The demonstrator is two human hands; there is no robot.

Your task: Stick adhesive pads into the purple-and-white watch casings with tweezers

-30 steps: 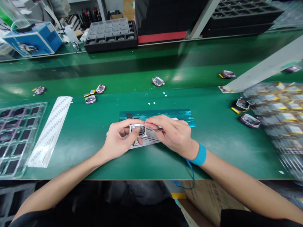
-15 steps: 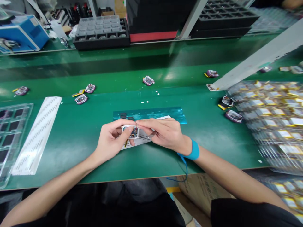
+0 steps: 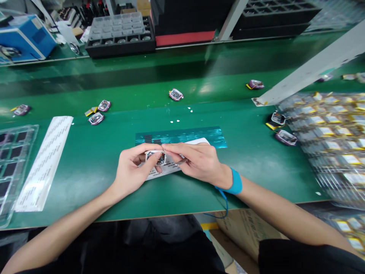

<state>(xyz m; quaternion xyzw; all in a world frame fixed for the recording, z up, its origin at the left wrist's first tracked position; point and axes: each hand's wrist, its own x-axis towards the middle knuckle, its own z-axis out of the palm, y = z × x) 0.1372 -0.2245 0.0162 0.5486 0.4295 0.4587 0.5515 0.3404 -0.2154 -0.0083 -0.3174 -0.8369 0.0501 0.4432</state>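
Note:
My left hand (image 3: 132,167) is closed around a small white-rimmed device casing (image 3: 162,159) with a circuit board inside, its thumb lying across the board. My right hand (image 3: 199,161) is closed too, its fingertips pinched together at the casing's upper right corner. What they pinch there is too small to make out. A thin metallic tool (image 3: 181,162) shows under the right fingers, mostly hidden. Below both hands lies a printed white sheet (image 3: 159,173), and behind it a shiny blue film strip (image 3: 188,136) bearing several small dark pieces (image 3: 148,139).
Purple-edged casings lie about, including one at centre (image 3: 176,94) and one at right (image 3: 286,137). A white printed strip (image 3: 47,160) and clear tray (image 3: 34,142) are left. Stacked trays of yellow-edged parts (image 3: 327,131) stand right, beside a slanting white post (image 3: 308,68).
The view has shifted slightly. Both hands keep nearly the same pose at the casing. A yellow-and-black piece seen below the casing earlier is now out of sight.

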